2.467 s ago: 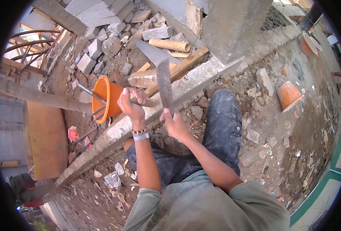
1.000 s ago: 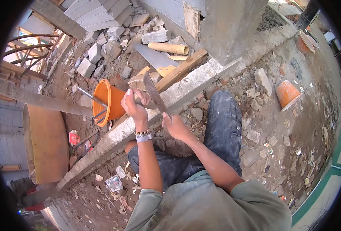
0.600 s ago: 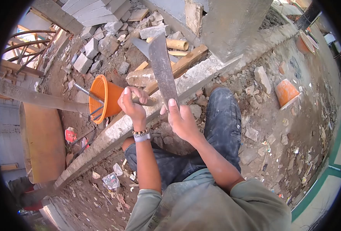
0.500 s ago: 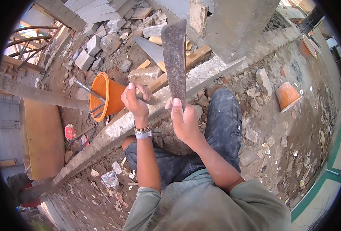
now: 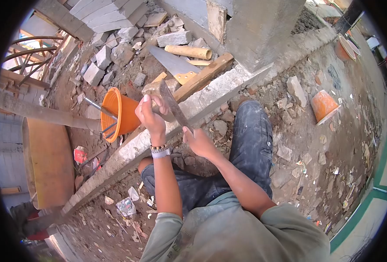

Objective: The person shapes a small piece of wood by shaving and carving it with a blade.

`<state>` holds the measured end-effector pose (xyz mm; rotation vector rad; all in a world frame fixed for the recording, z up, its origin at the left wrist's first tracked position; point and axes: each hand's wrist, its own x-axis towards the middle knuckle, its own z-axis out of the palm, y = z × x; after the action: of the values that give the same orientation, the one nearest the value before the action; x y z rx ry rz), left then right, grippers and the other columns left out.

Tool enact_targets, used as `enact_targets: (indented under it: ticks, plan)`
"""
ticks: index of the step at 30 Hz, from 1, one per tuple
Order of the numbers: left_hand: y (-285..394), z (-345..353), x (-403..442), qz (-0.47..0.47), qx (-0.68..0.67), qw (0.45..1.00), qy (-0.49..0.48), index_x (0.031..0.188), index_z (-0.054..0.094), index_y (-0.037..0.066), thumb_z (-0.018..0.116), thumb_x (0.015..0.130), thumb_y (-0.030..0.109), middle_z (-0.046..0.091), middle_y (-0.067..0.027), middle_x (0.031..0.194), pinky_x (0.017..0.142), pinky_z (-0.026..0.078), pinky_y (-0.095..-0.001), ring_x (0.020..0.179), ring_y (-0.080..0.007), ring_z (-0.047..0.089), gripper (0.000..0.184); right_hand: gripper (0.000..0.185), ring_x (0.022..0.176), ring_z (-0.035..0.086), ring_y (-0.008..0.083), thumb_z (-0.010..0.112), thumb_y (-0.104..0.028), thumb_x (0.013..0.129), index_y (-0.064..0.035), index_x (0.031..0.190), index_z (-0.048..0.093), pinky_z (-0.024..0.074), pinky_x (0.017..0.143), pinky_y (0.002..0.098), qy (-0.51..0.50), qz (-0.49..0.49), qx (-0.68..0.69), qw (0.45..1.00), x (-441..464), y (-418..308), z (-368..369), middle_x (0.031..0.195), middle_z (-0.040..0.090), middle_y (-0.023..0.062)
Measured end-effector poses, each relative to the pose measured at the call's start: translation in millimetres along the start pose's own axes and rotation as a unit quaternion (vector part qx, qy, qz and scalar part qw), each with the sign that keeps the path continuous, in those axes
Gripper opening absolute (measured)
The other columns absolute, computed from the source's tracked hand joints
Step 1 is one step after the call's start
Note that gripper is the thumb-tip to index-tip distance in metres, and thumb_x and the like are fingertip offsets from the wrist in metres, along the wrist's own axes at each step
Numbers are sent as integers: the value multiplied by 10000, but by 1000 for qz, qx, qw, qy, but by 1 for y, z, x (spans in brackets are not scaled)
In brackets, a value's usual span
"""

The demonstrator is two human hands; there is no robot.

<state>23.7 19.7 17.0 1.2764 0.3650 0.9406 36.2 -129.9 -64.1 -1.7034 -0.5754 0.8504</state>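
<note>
With twelve o'clock straight ahead, my right grip (image 5: pixel 201 143) is wrapped around the base of a long, dark, mottled metal blade (image 5: pixel 176 106), its tip aimed at eleven o'clock. My left grip (image 5: pixel 153 123) is curled closed on a short, stubby, brownish stick (image 5: pixel 168 117), probably wood, at eleven o'clock, right beside the blade; fingers and metal hide much of it, and I cannot tell whether the edge touches it. To work this well, I judge that my left fingers belong clear of the cutting edge, with strokes short, shallow and slanted away from my wrist and my dusty, dark cloth trousers (image 5: pixel 252 137). A firm hold near the blade's base should curb twisting.

The rough grey concrete beam (image 5: pixel 125 156) runs from nine o'clock to one, pitted and crumbly on top, with a straight, grained brown timber (image 5: pixel 205 77) along its far side. Further off at eleven, a smooth grey handsaw with a yellowish handle (image 5: pixel 173 64) lies near a hollow, tan, round tube (image 5: pixel 189 52). At ten, a glossy, tapered orange plastic bucket (image 5: pixel 129 107) leans over, slim metal rods poking from its mouth
</note>
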Motion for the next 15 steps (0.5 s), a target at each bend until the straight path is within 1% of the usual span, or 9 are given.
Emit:
enact_targets:
  ticks: [1, 4, 7, 8, 10, 13, 14, 15]
  plan:
    - [-1, 3, 1, -4, -2, 1000, -2, 730, 458, 18, 410, 1000, 311, 428, -67, 551, 482, 350, -291, 485, -146, 404, 402, 574, 650, 612, 383, 406, -399, 1039, 48, 753, 626, 472, 662, 450, -1, -9, 12, 1000, 1, -1, -4, 648, 605, 236]
    - [-3, -2, 2, 1, -9, 1000, -19, 740, 461, 19, 408, 1004, 313, 429, -65, 555, 487, 348, -289, 489, -145, 401, 398, 585, 663, 622, 386, 382, -414, 1043, 48, 801, 646, 472, 684, 450, -81, 172, 88, 978, 2, -15, -18, 664, 612, 245]
    - [-4, -7, 3, 0, -17, 1000, -25, 748, 458, 21, 406, 1006, 316, 426, -61, 560, 489, 347, -288, 489, -143, 396, 396, 585, 585, 575, 285, 394, -440, 1045, 14, 799, 669, 465, 629, 411, 5, -6, -13, 1000, 1, -9, -12, 562, 534, 135]
    - [-4, -9, 4, 1, -22, 999, -24, 747, 457, 22, 405, 1006, 316, 426, -61, 561, 490, 347, -289, 488, -143, 395, 395, 574, 582, 571, 290, 392, -431, 1047, 14, 809, 666, 466, 626, 415, 36, -47, -7, 998, -1, -10, -8, 569, 531, 139]
    - [-3, -12, 2, -1, -33, 999, -13, 747, 455, 23, 403, 1006, 315, 425, -61, 562, 491, 347, -290, 487, -144, 394, 393, 553, 575, 561, 301, 389, -414, 1052, 12, 830, 662, 467, 620, 424, 90, -124, 1, 988, -17, -38, -9, 582, 526, 147]
    - [-1, -11, 3, -6, -43, 999, -18, 716, 471, 1, 408, 1006, 289, 443, -78, 553, 477, 366, -290, 475, -151, 414, 413, 506, 610, 582, 339, 385, -386, 1058, 9, 880, 646, 469, 630, 438, 118, -131, 17, 984, -32, -72, -11, 637, 562, 181]
    - [0, -8, 3, -4, -34, 999, -5, 717, 475, 1, 411, 1006, 284, 445, -75, 553, 475, 361, -286, 476, -150, 415, 409, 462, 685, 628, 412, 396, -359, 1056, 15, 931, 637, 476, 667, 486, 134, -145, 35, 980, -31, -72, -8, 727, 624, 236]
    - [0, -9, 3, -4, -28, 1000, -7, 726, 468, 8, 410, 1003, 294, 438, -71, 555, 485, 359, -288, 481, -150, 410, 402, 458, 717, 623, 447, 413, -347, 1050, 41, 934, 627, 472, 675, 505, 118, -100, -14, 988, -27, -66, -5, 738, 620, 269]
